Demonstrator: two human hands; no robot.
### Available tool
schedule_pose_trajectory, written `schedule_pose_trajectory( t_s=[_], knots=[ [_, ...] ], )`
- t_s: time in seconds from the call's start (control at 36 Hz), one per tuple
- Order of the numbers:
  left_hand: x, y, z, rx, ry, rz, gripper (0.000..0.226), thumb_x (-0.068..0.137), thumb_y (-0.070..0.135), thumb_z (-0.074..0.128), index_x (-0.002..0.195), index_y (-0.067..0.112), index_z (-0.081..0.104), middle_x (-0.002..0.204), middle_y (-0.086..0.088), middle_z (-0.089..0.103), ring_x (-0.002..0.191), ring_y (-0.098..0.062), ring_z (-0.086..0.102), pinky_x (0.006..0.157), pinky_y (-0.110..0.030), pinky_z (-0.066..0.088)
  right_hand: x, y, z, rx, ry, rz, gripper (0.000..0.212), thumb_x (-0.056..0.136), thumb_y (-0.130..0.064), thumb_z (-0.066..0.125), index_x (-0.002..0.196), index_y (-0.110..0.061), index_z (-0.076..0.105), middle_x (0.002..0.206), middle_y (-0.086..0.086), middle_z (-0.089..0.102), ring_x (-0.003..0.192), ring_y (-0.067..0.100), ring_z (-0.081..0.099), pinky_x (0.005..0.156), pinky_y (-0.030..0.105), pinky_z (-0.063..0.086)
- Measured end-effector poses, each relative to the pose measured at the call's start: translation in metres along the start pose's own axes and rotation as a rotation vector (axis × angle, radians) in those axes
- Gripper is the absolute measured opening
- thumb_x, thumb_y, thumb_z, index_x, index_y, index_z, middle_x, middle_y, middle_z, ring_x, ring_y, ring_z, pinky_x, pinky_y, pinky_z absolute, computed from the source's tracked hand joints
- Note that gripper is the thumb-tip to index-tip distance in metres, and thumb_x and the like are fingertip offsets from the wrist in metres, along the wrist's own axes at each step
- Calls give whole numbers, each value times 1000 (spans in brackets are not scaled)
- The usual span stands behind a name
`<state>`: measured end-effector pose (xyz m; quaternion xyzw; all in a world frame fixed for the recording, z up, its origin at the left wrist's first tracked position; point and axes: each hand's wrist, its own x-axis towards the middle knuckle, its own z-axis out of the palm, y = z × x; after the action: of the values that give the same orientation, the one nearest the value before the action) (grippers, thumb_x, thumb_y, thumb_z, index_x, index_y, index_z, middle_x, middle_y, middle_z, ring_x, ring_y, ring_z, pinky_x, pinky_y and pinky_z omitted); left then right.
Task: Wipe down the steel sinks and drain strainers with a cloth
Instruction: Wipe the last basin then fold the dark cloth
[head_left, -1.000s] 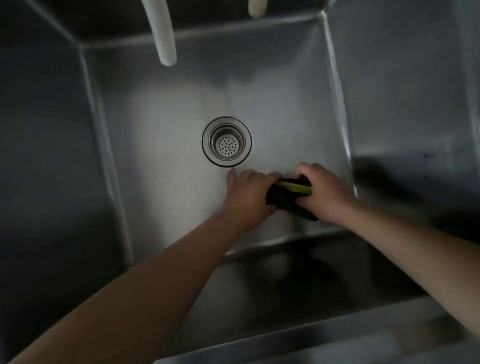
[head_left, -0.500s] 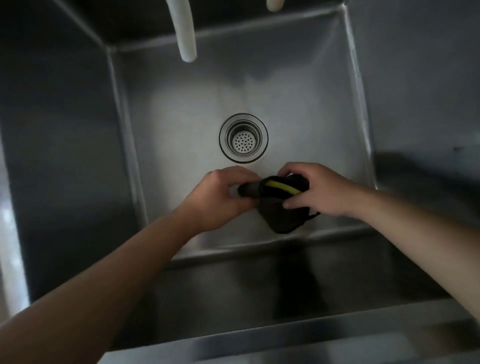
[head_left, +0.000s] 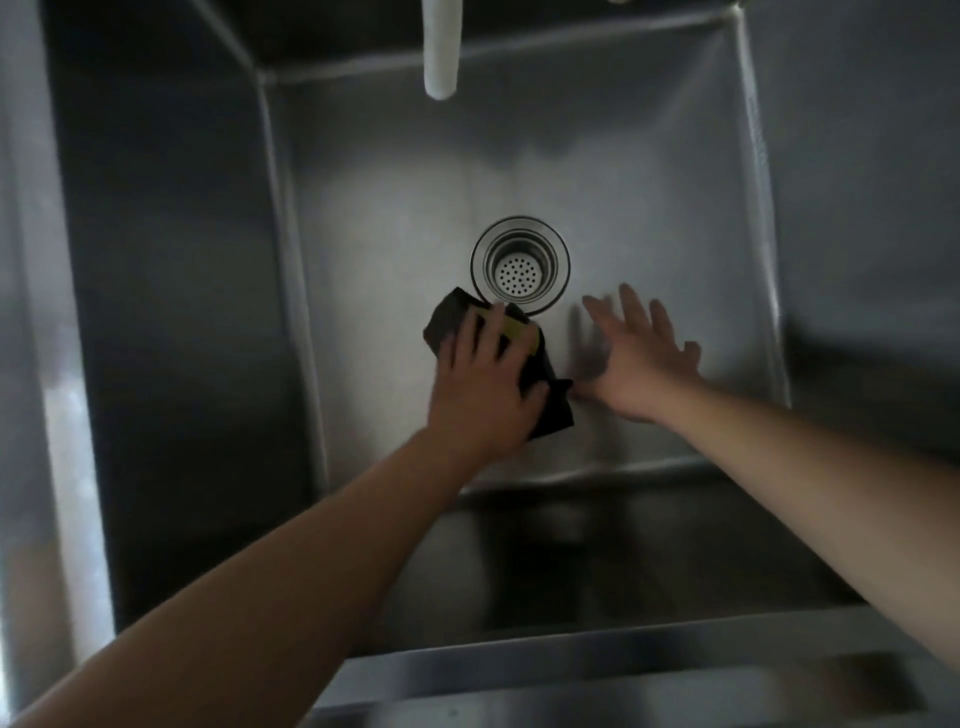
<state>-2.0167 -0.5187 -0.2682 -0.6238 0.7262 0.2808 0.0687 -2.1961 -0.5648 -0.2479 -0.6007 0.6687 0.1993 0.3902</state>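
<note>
Head view looks straight down into a deep steel sink (head_left: 675, 171). On its floor, the left hand (head_left: 483, 384) lies flat with fingers spread over a dark cloth (head_left: 545, 405) that shows a yellow patch, pressing it against the steel. The cloth's far edge touches the near rim of the round drain strainer (head_left: 520, 266). Just beside the cloth, the right hand (head_left: 639, 358) is wide, fingers splayed, holding nothing, blurred above the sink floor. A white spout (head_left: 441, 52) hangs over the far side.
</note>
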Motion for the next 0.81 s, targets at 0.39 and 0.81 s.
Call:
schedule_pose_trajectory(
  t_s=[0.39,0.81],
  knots=[
    [53,-68,20,212,179,-69,73,92,70,29,157,41,14,168,-2,8,153,-34,3,120,-58,3,9,48,17,-193,-2,45,125,75,-51,78,149,-48,-23,163,-6,-27,151,38,-15,115,66,13],
    [-12,-86,39,404,13,805,63,99,63,36,155,36,28,165,-6,20,153,-37,9,119,-62,12,7,48,17,-153,-2,56,125,76,-45,80,150,-50,-20,163,-8,-26,151,36,-16,115,64,18]
  ],
)
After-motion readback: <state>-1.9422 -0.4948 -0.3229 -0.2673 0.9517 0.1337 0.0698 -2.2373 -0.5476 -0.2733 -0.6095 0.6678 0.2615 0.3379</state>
